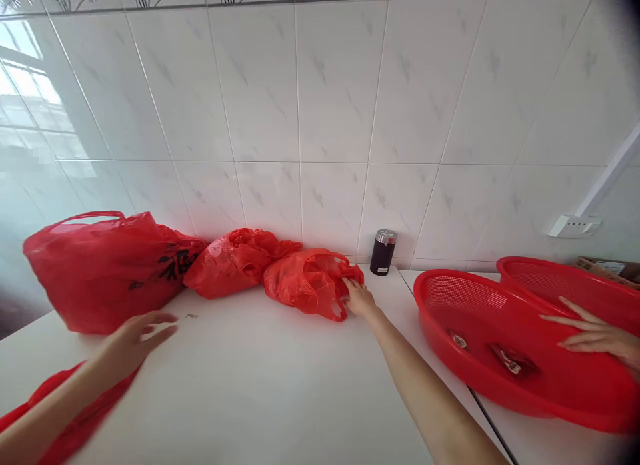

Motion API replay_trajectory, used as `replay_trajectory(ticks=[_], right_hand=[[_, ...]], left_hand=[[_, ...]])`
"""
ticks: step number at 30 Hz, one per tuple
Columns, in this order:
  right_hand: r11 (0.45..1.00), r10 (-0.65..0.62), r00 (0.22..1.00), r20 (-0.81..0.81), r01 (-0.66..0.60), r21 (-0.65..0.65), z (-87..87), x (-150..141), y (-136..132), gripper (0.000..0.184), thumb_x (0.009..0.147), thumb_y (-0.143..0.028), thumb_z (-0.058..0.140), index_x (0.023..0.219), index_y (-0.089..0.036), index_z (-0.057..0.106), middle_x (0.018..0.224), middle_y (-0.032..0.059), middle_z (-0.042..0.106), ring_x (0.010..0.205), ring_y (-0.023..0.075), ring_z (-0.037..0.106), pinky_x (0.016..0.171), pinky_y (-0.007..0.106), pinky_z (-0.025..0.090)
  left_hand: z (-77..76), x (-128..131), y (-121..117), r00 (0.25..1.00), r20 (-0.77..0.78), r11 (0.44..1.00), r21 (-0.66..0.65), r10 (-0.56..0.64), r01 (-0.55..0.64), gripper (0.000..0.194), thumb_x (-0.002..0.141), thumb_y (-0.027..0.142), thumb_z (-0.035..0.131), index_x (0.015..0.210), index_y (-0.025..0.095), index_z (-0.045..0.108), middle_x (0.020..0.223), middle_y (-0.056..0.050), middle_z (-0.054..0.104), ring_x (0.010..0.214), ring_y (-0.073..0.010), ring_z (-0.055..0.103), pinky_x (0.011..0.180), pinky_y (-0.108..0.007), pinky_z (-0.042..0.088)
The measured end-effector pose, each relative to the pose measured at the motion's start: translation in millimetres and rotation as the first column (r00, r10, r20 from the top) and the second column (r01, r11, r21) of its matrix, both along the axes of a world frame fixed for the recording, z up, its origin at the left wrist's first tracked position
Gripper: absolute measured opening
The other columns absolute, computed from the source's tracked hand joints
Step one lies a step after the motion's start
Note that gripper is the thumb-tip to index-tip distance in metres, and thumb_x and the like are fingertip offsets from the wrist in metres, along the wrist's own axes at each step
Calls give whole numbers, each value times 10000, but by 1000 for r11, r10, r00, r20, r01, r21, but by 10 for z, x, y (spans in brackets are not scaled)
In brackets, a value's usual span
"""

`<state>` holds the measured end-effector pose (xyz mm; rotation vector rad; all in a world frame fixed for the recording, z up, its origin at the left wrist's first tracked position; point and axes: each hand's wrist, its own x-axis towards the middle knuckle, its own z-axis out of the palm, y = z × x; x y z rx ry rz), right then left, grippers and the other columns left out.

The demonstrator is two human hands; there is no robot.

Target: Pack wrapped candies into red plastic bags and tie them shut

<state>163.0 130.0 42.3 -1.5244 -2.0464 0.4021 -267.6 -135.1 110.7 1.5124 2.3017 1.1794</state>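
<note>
My right hand [360,297] reaches to the right end of a crumpled red plastic bag [300,282], its fingers closed on the bag's edge near a handle loop. Fingers apart and holding nothing, my left hand [145,332] hovers above the white table [250,385], in front of a large, full red bag [115,278] with black characters on its side. Between these two bags lies another knotted red plastic bag [233,262]. What the bags contain is hidden. Under my left forearm shows some red material [90,415], partly out of view.
A dark flask [383,253] with a silver lid stands by the tiled wall. At right, a red basket [435,332] holds small red packets [514,360], overlapping a second red basket [530,268]. Another person's hand [595,332] is over the baskets. A socket [575,226] is on the wall.
</note>
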Motion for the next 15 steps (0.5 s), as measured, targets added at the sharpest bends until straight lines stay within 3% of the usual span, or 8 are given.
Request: replay_trajectory(ticks=[3,6,8,10,12,14,15], right_hand=[[999,-40,999,23,40,-10,-54,22,-137,452,721,-84,638,1168,-149,643,1130,141,641,1057,290,563,870,370,397],[993,-114,993,-21,115,31,13,130,-346,264,806,-132,554,1041,-135,673,1037,131,661,981,275,596,813,354,415],[977,-189,979,-77,195,87,117,227,-552,287,887,-240,476,1115,-152,627,1118,127,631,1015,262,581,789,337,431],[966,-195,961,-193,223,134,231,307,-839,354,943,-351,385,1186,-171,569,1142,109,614,1003,225,575,774,308,444],[989,-47,913,-406,100,111,325,349,-1184,379,950,-443,365,1110,-180,587,988,73,642,864,191,585,727,281,452],[990,134,756,-640,-138,44,392,363,-1511,375,934,-497,406,970,-186,613,837,42,629,755,174,563,690,274,447],[971,169,660,-732,-238,9,414,370,-1639,371,925,-509,433,917,-187,615,802,37,618,735,171,553,681,276,443]], left_hand=[[66,782,327,981,-7,975,-109,-195,193,400,704,590,615,896,248,693,1041,-42,688,979,-276,624,818,-343,487],[19,1411,602,930,84,920,-137,-358,367,364,718,537,612,931,252,687,1087,-79,657,976,-283,617,851,-391,480],[-33,1771,733,886,144,879,-130,-441,459,356,740,514,607,974,255,678,1114,-84,649,982,-272,617,868,-396,480],[-81,2122,809,836,240,843,-106,-493,528,442,777,517,588,1140,266,622,1205,-94,618,1023,-255,614,866,-375,493],[-125,2474,830,732,422,802,-18,-535,597,620,796,514,601,1353,283,457,1340,-114,535,1104,-250,585,860,-355,504],[-168,2800,806,549,581,740,142,-600,658,716,797,483,640,1422,265,367,1362,-127,516,1143,-254,558,872,-347,496],[-189,2936,783,458,621,699,214,-636,682,673,801,463,649,1391,235,422,1302,-125,565,1114,-253,569,872,-342,490]])
